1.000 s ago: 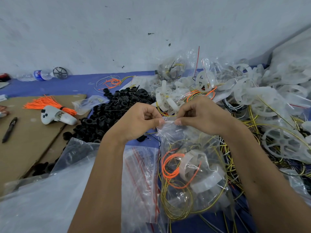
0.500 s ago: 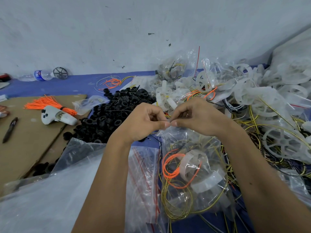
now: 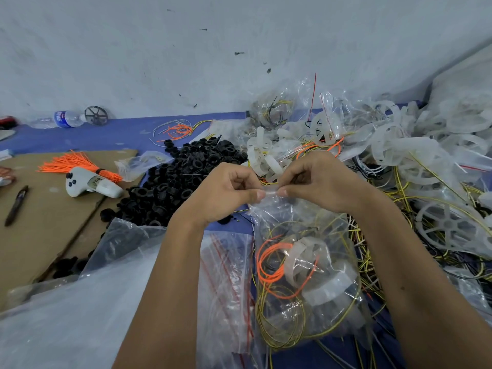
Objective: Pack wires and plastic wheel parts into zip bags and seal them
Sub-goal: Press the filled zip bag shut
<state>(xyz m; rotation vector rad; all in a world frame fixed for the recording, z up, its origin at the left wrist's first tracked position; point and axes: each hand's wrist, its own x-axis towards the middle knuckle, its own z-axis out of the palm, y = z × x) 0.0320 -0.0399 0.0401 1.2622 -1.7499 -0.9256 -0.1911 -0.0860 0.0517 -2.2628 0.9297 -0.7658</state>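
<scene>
A clear zip bag (image 3: 306,275) hangs between my hands, filled with coiled orange wire (image 3: 269,265), yellow wires and a white plastic wheel part (image 3: 308,259). My left hand (image 3: 226,193) and my right hand (image 3: 316,182) both pinch the bag's top strip, thumbs nearly touching at the middle. A stack of empty zip bags with red stripes (image 3: 229,283) lies under my left forearm.
Black plastic rings (image 3: 181,179) are heaped left of my hands. White wheel parts and packed bags (image 3: 415,155) pile up at right. On the cardboard (image 3: 40,217) lie orange cable ties (image 3: 72,163), a white controller (image 3: 90,185) and a pen (image 3: 16,205). A big clear bag (image 3: 66,310) covers the near left.
My hands slid together along the bag's top strip and lifted slightly. The thumbs, a small gap apart a second ago, met, and now sit a little apart again.
</scene>
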